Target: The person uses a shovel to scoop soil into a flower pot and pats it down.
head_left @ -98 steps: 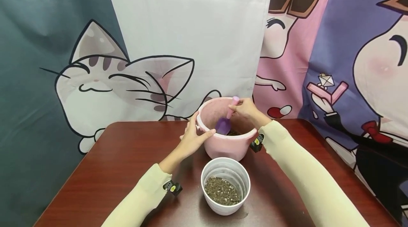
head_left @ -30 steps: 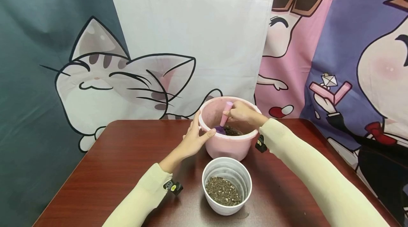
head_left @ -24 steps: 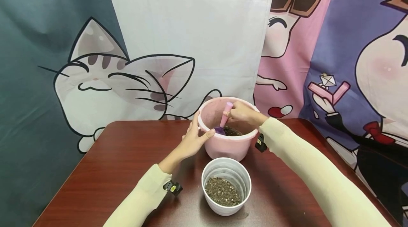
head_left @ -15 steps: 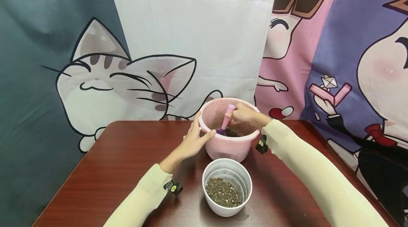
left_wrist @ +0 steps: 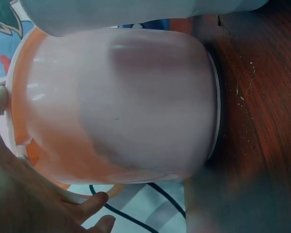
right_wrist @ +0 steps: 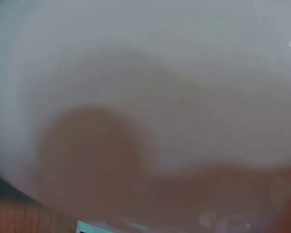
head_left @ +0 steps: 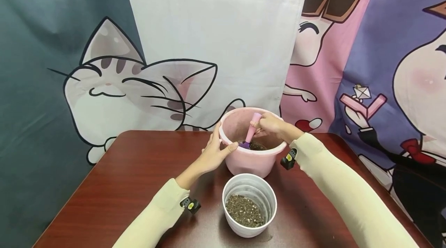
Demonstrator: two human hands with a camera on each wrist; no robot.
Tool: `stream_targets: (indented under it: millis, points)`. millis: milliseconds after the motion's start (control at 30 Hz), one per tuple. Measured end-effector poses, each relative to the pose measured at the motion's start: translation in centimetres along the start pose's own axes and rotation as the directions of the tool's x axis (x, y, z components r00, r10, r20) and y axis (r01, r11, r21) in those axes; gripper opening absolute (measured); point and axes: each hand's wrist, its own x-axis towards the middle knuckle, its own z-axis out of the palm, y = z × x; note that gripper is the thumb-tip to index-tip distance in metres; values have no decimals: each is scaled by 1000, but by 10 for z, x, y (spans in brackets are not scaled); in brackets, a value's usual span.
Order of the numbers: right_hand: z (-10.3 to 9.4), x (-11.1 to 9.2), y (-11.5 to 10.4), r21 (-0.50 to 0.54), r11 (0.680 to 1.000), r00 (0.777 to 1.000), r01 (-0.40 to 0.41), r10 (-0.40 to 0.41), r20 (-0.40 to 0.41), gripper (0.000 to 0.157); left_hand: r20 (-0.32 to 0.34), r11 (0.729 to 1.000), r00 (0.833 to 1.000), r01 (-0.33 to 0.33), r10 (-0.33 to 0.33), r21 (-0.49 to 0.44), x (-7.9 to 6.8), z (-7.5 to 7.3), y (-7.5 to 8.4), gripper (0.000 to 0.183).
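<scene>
A pink bucket [head_left: 249, 164] with dark soil [head_left: 258, 146] inside stands towards the back of the table. At its left rim, my left hand [head_left: 211, 156] holds on, thumb over the edge and fingers along the outer side. Inside the bucket my right hand [head_left: 271, 125] grips the pink handle of a garden trowel [head_left: 252, 128]. The trowel tilts, and its purple blade is mostly hidden by the front rim and soil. The left wrist view shows the bucket's wall [left_wrist: 136, 97] up close. Only a blurred pale surface fills most of the right wrist view.
Directly in front of the bucket stands a white ribbed pot [head_left: 248, 231], partly filled with brown soil [head_left: 244, 210]. The dark red table [head_left: 139, 166] reaches back to a printed cartoon cloth [head_left: 223, 27]. Small crumbs [left_wrist: 240, 92] lie on the table beside the bucket.
Since the earliest frame, my right hand has lowered the trowel, and its blade has sunk into the bucket's soil. Lately the handle has shifted slightly right. My left hand keeps its place.
</scene>
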Motion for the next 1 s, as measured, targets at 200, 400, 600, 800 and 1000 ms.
stream_targets:
  millis: [200, 400, 600, 800, 1000]
  points:
    - [-11, -4, -8, 153, 988, 1000, -13, 17, -24, 10, -4, 1000, 1000, -3, 3, -6, 0, -1, 0, 99]
    - [-21, -9, -13, 197, 980, 1000, 16, -11, -25, 11, -9, 1000, 1000, -12, 12, -3, 0, -1, 0, 99]
    - [-27, -11, -14, 201, 980, 1000, -7, 12, -26, 12, -11, 1000, 1000, -7, 7, -10, -1, 2, -1, 99]
    - [-34, -11, -18, 201, 979, 998, -30, 39, -39, 12, -23, 999, 1000, -13, 12, -30, -3, 2, 2, 99]
    - [-40, -14, -19, 255, 966, 997, -35, 53, -63, 10, -39, 999, 999, 20, -21, -32, -3, 0, 4, 99]
